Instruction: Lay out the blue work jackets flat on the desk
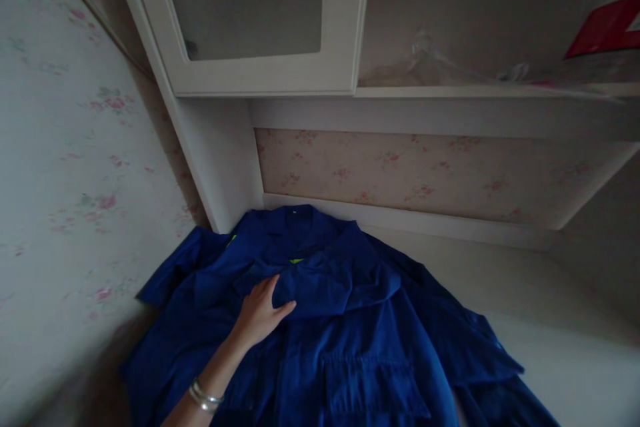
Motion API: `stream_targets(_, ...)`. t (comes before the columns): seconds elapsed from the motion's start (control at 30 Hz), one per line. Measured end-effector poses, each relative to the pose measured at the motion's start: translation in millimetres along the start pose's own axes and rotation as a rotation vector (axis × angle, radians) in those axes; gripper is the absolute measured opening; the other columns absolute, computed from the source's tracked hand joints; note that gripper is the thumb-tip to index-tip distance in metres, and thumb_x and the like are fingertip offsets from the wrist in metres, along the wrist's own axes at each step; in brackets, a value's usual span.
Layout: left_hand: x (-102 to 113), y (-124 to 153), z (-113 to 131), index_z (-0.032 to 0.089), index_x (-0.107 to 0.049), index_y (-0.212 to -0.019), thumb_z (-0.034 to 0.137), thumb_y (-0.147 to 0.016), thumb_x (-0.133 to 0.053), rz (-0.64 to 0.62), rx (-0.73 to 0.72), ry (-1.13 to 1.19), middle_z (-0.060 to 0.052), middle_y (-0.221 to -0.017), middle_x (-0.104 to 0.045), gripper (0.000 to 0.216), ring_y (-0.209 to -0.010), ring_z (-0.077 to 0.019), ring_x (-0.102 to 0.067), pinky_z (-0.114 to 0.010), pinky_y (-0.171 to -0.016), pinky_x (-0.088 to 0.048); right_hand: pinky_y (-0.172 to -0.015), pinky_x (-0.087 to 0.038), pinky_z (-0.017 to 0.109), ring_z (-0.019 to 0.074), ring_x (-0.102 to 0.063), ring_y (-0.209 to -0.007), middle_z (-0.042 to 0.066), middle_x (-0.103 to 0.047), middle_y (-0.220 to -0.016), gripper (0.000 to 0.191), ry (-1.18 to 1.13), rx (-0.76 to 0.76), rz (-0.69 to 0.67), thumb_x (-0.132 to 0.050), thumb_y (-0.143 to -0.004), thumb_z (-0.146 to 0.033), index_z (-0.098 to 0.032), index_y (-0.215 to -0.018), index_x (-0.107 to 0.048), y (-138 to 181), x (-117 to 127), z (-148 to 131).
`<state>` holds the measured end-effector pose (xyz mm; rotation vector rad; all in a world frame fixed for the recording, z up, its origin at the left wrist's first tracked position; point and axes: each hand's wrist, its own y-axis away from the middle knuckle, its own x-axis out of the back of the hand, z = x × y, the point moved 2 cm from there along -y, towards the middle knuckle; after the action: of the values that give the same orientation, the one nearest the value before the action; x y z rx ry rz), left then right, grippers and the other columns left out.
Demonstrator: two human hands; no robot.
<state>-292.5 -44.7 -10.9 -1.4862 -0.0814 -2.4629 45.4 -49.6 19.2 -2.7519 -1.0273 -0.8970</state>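
Note:
A dark blue work jacket [360,340] lies spread on a pale flat surface, its collar toward the far wall and a patch pocket near the bottom. A thin strip of bright yellow-green shows near the collar. My left hand [261,312] rests on the jacket's left chest, fingers curled around a fold of the fabric. A silver bracelet [204,397] circles that wrist. My right hand is out of sight.
A white cabinet door with a glass pane [250,13] hangs above. A shelf [490,91] at right carries clear plastic and a red-and-white object [607,27]. Floral wallpaper [65,167] covers the left wall and the back wall. The pale surface [540,320] extends right.

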Motion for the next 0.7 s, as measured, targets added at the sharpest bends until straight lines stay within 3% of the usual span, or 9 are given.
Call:
stream_targets(0.1, -13, -7, 12, 0.021, -0.063, -0.118, 0.041, -0.084, -0.055, -0.061, 0.000, -0.019, -0.009, -0.107, -0.071, 0.040, -0.107, -0.0288, -0.062, -0.044, -0.094, -0.043, -0.066, -0.052, 0.028, 0.0169, -0.066, -0.076, 0.000, -0.071, -0.089, 0.026, -0.006, 0.029, -0.102, -0.062, -0.087, -0.037, -0.030, -0.111, -0.067, -21, 0, -21)
stream_targets(0.2, -16, -5, 22, 0.025, -0.068, -0.083, 0.025, -0.089, -0.044, -0.130, -0.056, 0.003, -0.002, -0.085, -0.070, 0.025, -0.084, -0.0181, -0.067, -0.030, -0.082, -0.045, -0.067, -0.051, 0.028, 0.0168, -0.067, -0.074, 0.005, -0.070, -0.101, 0.035, 0.060, -0.018, 0.073, -0.048, -0.091, -0.033, -0.022, -0.123, -0.060, -69, 11, -20)
stream_targets(0.23, -15, -4, 22, 0.024, -0.067, -0.083, 0.022, -0.089, -0.042, -0.128, -0.059, 0.012, -0.003, -0.090, -0.069, 0.026, -0.083, -0.0169, -0.067, -0.028, -0.080, -0.046, -0.072, -0.052, 0.030, 0.0175, -0.067, -0.079, 0.009, -0.066, -0.117, 0.039, 0.117, -0.038, 0.147, -0.046, -0.090, -0.027, -0.019, -0.127, -0.056, -87, 14, -15)
stream_targets(0.3, -12, -3, 18, 0.022, -0.064, -0.104, 0.026, -0.091, -0.039, -0.084, -0.026, 0.034, -0.008, -0.114, -0.063, 0.028, -0.088, -0.0176, -0.068, -0.029, -0.082, -0.048, -0.087, -0.051, 0.037, 0.0226, -0.068, -0.094, 0.017, -0.051, -0.140, 0.052, 0.234, -0.071, 0.207, -0.048, -0.082, -0.013, -0.013, -0.134, -0.050, -117, 15, -1)
stream_targets(0.37, -11, -6, 9, 0.017, -0.050, -0.130, 0.035, -0.093, -0.038, -0.035, 0.031, 0.069, -0.016, -0.138, -0.048, 0.043, -0.099, -0.0218, -0.067, -0.034, -0.090, -0.048, -0.096, -0.047, 0.047, 0.0315, -0.064, -0.108, 0.021, -0.045, -0.145, 0.066, 0.288, -0.097, 0.188, -0.047, -0.073, -0.005, -0.009, -0.139, -0.046, -136, 10, 12)
stream_targets(0.43, -12, -12, 0, 0.011, -0.040, -0.140, 0.044, -0.091, -0.040, -0.028, 0.066, 0.123, -0.020, -0.146, -0.042, 0.059, -0.115, -0.0273, -0.062, -0.039, -0.100, -0.044, -0.102, -0.043, 0.052, 0.0357, -0.058, -0.119, 0.023, -0.050, -0.142, 0.069, 0.283, -0.093, 0.159, -0.047, -0.072, -0.004, -0.006, -0.141, -0.044, -144, 2, 19)
stream_targets(0.53, -15, -21, -10, 0.007, -0.044, -0.138, 0.048, -0.086, -0.049, -0.076, 0.085, 0.245, -0.019, -0.138, -0.054, 0.066, -0.125, -0.0290, -0.055, -0.039, -0.105, -0.041, -0.111, -0.036, 0.042, 0.0268, -0.050, -0.130, 0.015, -0.053, -0.142, 0.071, 0.253, -0.044, 0.138, -0.045, -0.073, -0.004, -0.011, -0.144, -0.041, -142, -6, 16)
stream_targets(0.6, -14, -23, -10, 0.009, -0.047, -0.136, 0.049, -0.084, -0.052, -0.125, 0.087, 0.346, -0.017, -0.131, -0.061, 0.065, -0.119, -0.0274, -0.060, -0.036, -0.100, -0.046, -0.114, -0.033, 0.036, 0.0204, -0.048, -0.132, 0.009, -0.055, -0.141, 0.072, 0.174, 0.025, 0.137, -0.043, -0.074, -0.004, -0.016, -0.145, -0.041, -138, -7, 7)
stream_targets(0.7, -8, -14, -3, 0.017, -0.064, -0.115, 0.055, -0.084, -0.052, -0.203, 0.051, 0.465, -0.009, -0.111, -0.073, 0.050, -0.105, -0.0261, -0.067, -0.032, -0.090, -0.051, -0.110, -0.039, 0.036, 0.0203, -0.052, -0.128, 0.004, -0.055, -0.141, 0.069, 0.000, 0.168, 0.154, -0.045, -0.078, -0.011, -0.024, -0.146, -0.039, -137, -6, -12)
